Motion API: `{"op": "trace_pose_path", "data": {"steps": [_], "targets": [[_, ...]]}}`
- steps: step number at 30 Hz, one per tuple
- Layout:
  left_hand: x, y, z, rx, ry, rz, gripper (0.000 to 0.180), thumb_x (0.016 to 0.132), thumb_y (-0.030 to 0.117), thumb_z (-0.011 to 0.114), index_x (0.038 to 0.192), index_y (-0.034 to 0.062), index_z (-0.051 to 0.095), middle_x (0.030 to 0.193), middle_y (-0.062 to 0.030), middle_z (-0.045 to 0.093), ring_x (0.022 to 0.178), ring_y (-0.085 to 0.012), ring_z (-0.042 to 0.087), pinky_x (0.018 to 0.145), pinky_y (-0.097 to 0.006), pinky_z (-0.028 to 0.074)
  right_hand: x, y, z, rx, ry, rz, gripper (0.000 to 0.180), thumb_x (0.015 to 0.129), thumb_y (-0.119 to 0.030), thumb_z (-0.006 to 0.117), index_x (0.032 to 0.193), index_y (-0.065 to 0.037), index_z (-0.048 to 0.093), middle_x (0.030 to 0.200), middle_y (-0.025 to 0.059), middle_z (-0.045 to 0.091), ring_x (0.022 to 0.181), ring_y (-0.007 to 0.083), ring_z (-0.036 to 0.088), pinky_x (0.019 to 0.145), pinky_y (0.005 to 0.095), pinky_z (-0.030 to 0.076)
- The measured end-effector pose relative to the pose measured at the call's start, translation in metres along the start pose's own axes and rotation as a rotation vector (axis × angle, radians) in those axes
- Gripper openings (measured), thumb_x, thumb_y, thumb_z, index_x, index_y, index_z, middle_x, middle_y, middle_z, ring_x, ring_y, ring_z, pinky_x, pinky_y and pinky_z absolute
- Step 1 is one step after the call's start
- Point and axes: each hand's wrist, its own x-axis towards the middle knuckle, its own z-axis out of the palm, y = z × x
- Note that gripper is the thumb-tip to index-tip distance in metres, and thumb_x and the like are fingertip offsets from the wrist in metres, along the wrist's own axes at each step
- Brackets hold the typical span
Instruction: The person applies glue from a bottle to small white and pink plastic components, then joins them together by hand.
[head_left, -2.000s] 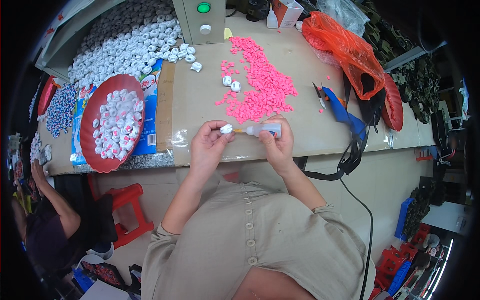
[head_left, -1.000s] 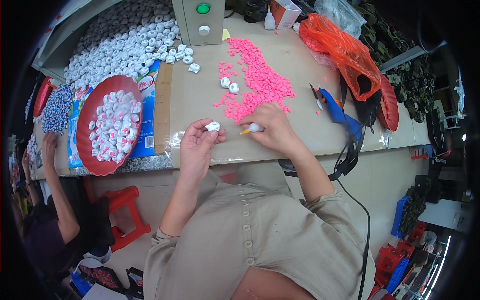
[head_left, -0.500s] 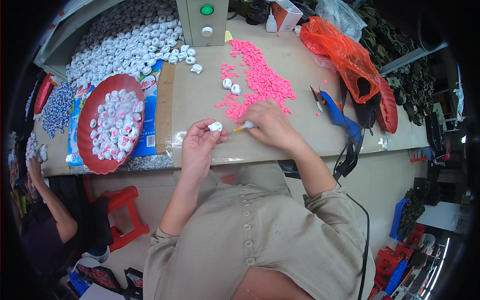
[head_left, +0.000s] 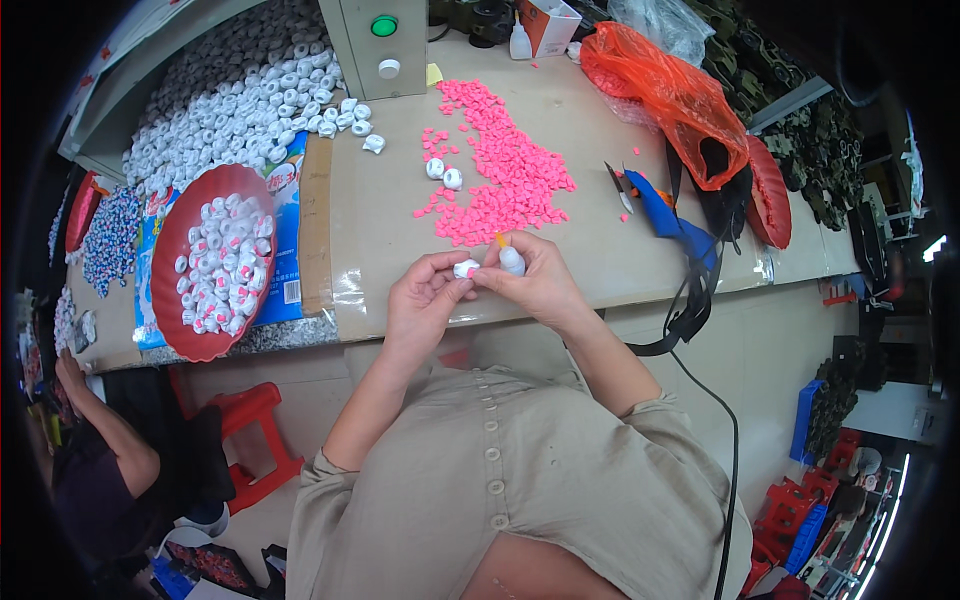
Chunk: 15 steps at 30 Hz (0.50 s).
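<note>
Pinched between the fingertips of my left hand [head_left: 425,308] is a small rounded white piece [head_left: 463,268]. My right hand [head_left: 543,290] keeps a small white squeeze bottle [head_left: 511,261] tucked in its fingers, its yellow-orange tip [head_left: 501,240] pointing up. The right thumb and fingertip meet the white piece, where a bit of pink shows at its side. Just beyond my hands lies a spread of small pink pieces [head_left: 520,165]. Two loose white pieces [head_left: 452,179] rest at its left edge.
To the left stands a red scalloped bowl [head_left: 163,312] of white pieces with pink parts. Behind it is a large white heap [head_left: 235,115] beside a grey box [head_left: 375,60] with a green button. Scissors [head_left: 618,187], blue cloth [head_left: 670,220] and an orange bag [head_left: 660,95] lie right. A co-worker's arm [head_left: 110,425] is far left.
My right hand has come to meet the left at the white piece. The bottle has turned from tip toward the piece to tip upward. The whole view has shifted slightly.
</note>
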Motion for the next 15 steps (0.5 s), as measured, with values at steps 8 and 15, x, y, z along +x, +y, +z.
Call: {"op": "trace_pose_path", "data": {"steps": [8,15], "targets": [[-0.001,0.0,-0.003,0.124,0.008,0.0,0.022,0.08,-0.003,0.048,0.103,-0.0041,0.048,0.089,-0.0063,0.056,0.077,-0.0095,0.055,0.068,-0.022,0.047,0.005,0.009,0.002,-0.024,0.014,-0.001,0.017,0.069,-0.009,0.067,0.077,0.001,0.056,0.071,0.0034,0.056,0.064,0.0065,0.051,0.057,0.0211,0.042],[0.001,0.005,-0.002,0.014,0.039,-0.04,0.023,0.08,0.0,0.051,0.102,-0.0049,0.049,0.086,-0.0076,0.057,0.074,-0.0095,0.056,0.066,-0.02,0.046,0.005,0.017,0.01,-0.009,0.112,-0.049,0.015,0.069,-0.009,0.066,0.077,0.002,0.059,0.069,0.0039,0.057,0.064,0.0063,0.051,0.056,0.0207,0.042]]}}
